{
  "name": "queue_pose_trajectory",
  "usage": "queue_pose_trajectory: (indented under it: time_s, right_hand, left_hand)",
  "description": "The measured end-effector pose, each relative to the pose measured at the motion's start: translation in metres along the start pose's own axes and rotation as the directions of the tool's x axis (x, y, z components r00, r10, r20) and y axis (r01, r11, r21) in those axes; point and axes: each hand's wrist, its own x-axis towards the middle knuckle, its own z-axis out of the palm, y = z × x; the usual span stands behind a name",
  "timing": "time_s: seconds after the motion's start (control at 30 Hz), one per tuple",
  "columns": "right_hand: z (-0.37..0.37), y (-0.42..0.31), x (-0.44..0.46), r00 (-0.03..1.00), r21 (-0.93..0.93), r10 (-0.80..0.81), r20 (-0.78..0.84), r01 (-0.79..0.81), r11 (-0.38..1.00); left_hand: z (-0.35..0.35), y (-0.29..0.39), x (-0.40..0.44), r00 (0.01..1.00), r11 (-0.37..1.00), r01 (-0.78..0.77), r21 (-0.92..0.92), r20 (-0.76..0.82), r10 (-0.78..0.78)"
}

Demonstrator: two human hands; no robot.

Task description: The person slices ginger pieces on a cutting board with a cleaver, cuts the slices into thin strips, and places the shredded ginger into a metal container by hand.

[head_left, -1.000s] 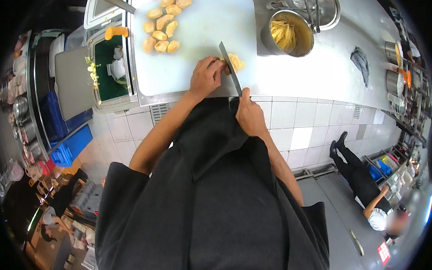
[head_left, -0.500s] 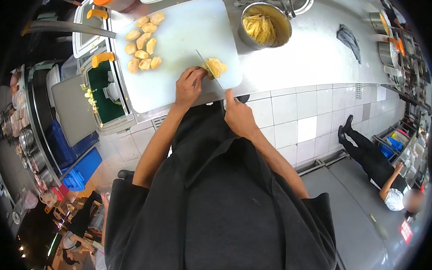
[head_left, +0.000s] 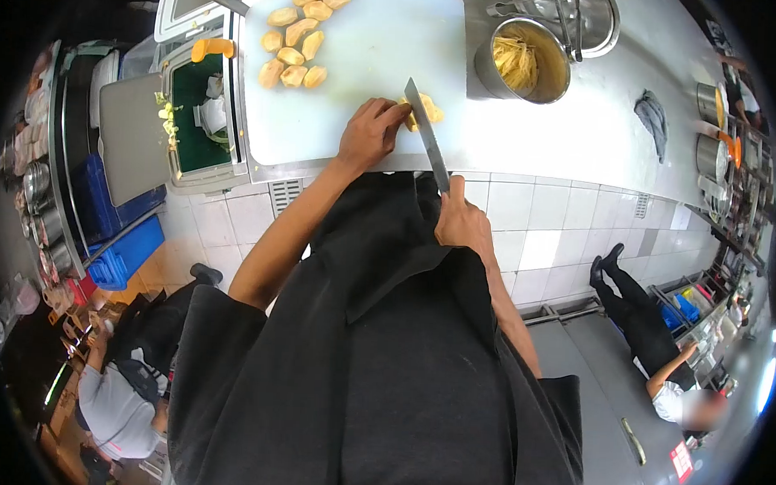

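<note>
My right hand (head_left: pixel 464 219) is closed round the handle of a knife (head_left: pixel 429 141), whose blade points away from me over the near right part of the white cutting board (head_left: pixel 369 37). My left hand (head_left: pixel 373 132), fingers bent together, presses on a yellow peeled piece just left of the blade; the fingers partly hide it. Yellow slices (head_left: pixel 430 108) lie against the blade's right side. Several peeled pieces (head_left: pixel 293 56) rest at the board's upper left. Right of the board stands a metal pot (head_left: pixel 555 73) with yellow shreds (head_left: pixel 515 63) inside.
An open green-lined bin (head_left: pixel 190 150) with scraps adjoins the board's left side. A yellow peeler-like item (head_left: pixel 213 49) lies on its rim. A grey cloth (head_left: pixel 651 123) is on the counter at right. One person (head_left: pixel 650 337) is at lower right, another (head_left: pixel 122 396) at lower left.
The view swung left, then back. Compared with the earliest frame, my right hand and the knife are slightly lower and further right. The person at lower left appears larger and nearer.
</note>
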Motion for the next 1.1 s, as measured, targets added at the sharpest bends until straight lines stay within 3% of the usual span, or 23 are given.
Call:
queue_pose_trajectory:
  time_s: [0.57,0.67,0.73,1.1]
  right_hand:
    - [0.009,0.001,0.017,1.000,0.014,-0.022,0.010,0.022,1.000]
    - [0.016,0.004,0.021,0.999,-0.004,-0.048,-0.016,0.048,0.999]
    - [0.033,0.013,0.032,0.977,0.049,-0.159,-0.144,0.167,0.985]
    - [0.002,-0.002,0.008,0.996,0.008,-0.061,-0.064,0.062,0.998]
  left_hand:
    - [0.001,-0.002,0.001,1.000,1.000,-0.011,-0.027,-0.013,0.011]
    - [0.001,-0.001,0.001,1.000,0.999,-0.009,-0.034,-0.025,0.008]
    - [0.002,-0.003,0.001,0.999,0.999,-0.008,-0.031,-0.034,0.007]
    - [0.001,0.003,-0.001,0.999,1.000,0.006,-0.029,-0.033,-0.007]
